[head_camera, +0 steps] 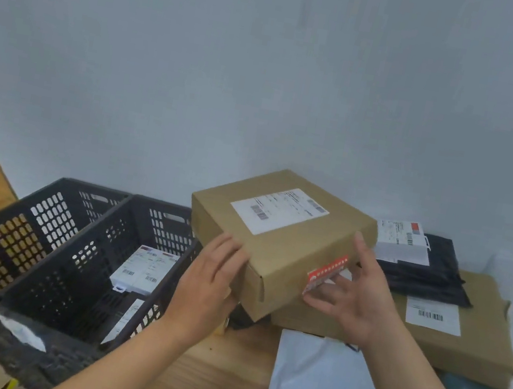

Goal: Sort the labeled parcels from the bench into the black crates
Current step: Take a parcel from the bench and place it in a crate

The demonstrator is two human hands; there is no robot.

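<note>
Cardboard box [279,232] is being pressed between left hand [213,276] and right hand [357,294], fingers nearly straight on opposite sides. Black crate [170,230] is lying leftward, nearest the left hand.

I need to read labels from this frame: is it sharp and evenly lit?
Head view: soft even light, no glare; the white label on the brown cardboard box shows barcodes but blurred text; the near rim of the black plastic crate is smeared.

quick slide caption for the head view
Left hand and right hand hold a labeled cardboard box beside the black crates.
</note>
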